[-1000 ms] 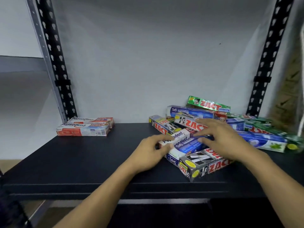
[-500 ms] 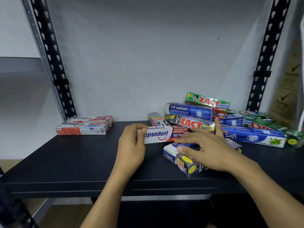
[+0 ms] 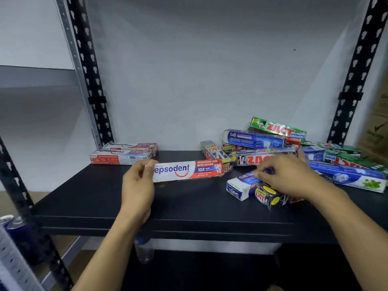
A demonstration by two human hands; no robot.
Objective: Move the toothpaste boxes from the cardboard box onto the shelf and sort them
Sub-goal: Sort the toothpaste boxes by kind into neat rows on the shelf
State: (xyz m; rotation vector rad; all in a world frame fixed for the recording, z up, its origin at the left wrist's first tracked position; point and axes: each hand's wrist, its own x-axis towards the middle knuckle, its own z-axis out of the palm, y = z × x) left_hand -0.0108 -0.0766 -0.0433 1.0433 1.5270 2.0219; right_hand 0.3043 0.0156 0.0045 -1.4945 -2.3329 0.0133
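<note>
Just above the middle of the black shelf (image 3: 189,208), a white-and-red Pepsodent box (image 3: 186,170) is held level, its left end pinched in the grip of the left hand (image 3: 137,185). To the right, the right hand (image 3: 289,177) curls its grip over a blue Safi box (image 3: 243,182) at the near edge of a mixed pile of Zact and Safi boxes (image 3: 273,141). 2 more Pepsodent boxes (image 3: 123,154) lie together at the far left.

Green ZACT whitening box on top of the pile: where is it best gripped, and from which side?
Probably near the middle of the green ZACT whitening box, grip across its narrow width, coming from the front and above. It lies topmost, long face forward, with nothing on it.
</note>
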